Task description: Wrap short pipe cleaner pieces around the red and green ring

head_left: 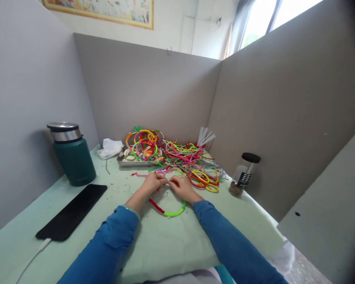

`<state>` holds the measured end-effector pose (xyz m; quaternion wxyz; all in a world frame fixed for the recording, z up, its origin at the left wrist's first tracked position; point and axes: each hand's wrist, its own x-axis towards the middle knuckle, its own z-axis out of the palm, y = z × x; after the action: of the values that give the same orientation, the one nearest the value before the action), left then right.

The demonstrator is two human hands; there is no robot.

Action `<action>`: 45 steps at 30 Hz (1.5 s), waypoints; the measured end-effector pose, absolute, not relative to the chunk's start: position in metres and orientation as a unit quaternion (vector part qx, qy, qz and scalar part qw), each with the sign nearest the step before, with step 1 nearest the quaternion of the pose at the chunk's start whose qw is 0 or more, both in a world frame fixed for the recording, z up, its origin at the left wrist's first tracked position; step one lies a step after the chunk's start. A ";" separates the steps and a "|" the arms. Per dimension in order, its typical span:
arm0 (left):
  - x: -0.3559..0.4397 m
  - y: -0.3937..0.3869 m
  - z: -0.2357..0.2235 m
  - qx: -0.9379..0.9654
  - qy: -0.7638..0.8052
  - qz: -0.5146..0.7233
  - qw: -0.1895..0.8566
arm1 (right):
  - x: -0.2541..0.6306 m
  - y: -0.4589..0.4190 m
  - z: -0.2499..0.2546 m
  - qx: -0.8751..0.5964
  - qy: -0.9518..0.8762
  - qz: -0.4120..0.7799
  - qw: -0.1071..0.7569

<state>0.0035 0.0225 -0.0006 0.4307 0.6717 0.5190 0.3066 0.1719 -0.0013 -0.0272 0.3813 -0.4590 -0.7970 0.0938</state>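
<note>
My left hand (154, 184) and my right hand (182, 187) meet over the middle of the table, fingertips pinched close together. Between them runs a light purple pipe cleaner (159, 172), part of it looping up behind the left fingers. Below the hands a curved band of red and bright green fuzzy pipe cleaner (173, 214) lies on the cloth. Its green end goes up beside my right hand; whether it joins the purple piece is hidden. A pink pipe cleaner (139, 174) lies just behind my left hand.
A metal tray (140, 163) holds colourful fuzzy rings. Beside it are a heap of pipe cleaners (185, 154) and scissors with yellow and red handles (206, 177). A green bottle (73, 157) and black phone (72, 213) sit left; a clear jar (243, 175) stands right.
</note>
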 end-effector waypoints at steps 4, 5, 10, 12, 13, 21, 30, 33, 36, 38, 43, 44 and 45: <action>0.002 0.028 -0.008 0.691 0.491 0.305 0.435 | 0.172 -0.002 -0.026 -0.456 -0.798 0.095 0.383; 0.002 0.030 -0.009 0.695 0.482 0.308 0.436 | 0.172 -0.003 -0.025 -0.457 -0.797 0.095 0.383; 0.003 0.029 -0.007 0.711 0.460 0.303 0.437 | 0.171 -0.004 -0.024 -0.465 -0.795 0.093 0.377; 0.004 0.027 -0.005 0.721 0.455 0.294 0.431 | 0.171 -0.003 -0.025 -0.468 -0.794 0.090 0.378; 0.004 0.026 -0.004 0.725 0.454 0.294 0.427 | 0.171 -0.003 -0.025 -0.469 -0.794 0.089 0.378; 0.008 0.032 -0.013 0.723 0.468 0.365 0.354 | 0.172 0.000 -0.028 -0.466 -0.791 0.092 0.387; 0.006 0.027 -0.005 0.769 0.496 0.310 0.256 | 0.172 0.001 -0.028 -0.474 -0.787 0.092 0.383; 0.006 0.028 -0.005 0.780 0.498 0.301 0.232 | 0.172 0.002 -0.029 -0.474 -0.787 0.090 0.384; 0.005 0.027 -0.006 0.791 0.496 0.288 0.211 | 0.172 0.001 -0.028 -0.477 -0.786 0.091 0.382; 0.005 0.027 -0.005 0.799 0.493 0.280 0.200 | 0.172 0.000 -0.028 -0.480 -0.785 0.094 0.380; 0.005 0.025 -0.002 0.813 0.487 0.261 0.185 | 0.172 0.001 -0.028 -0.475 -0.788 0.091 0.381; 0.005 0.025 -0.002 0.814 0.487 0.258 0.183 | 0.173 0.001 -0.028 -0.474 -0.789 0.089 0.381; 0.005 0.025 -0.001 0.814 0.488 0.255 0.183 | 0.173 0.001 -0.029 -0.474 -0.789 0.089 0.381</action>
<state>0.0054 0.0253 -0.0015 0.1828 0.8143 0.4884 0.2547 0.1725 0.0010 -0.0285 0.3805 -0.4737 -0.7893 0.0886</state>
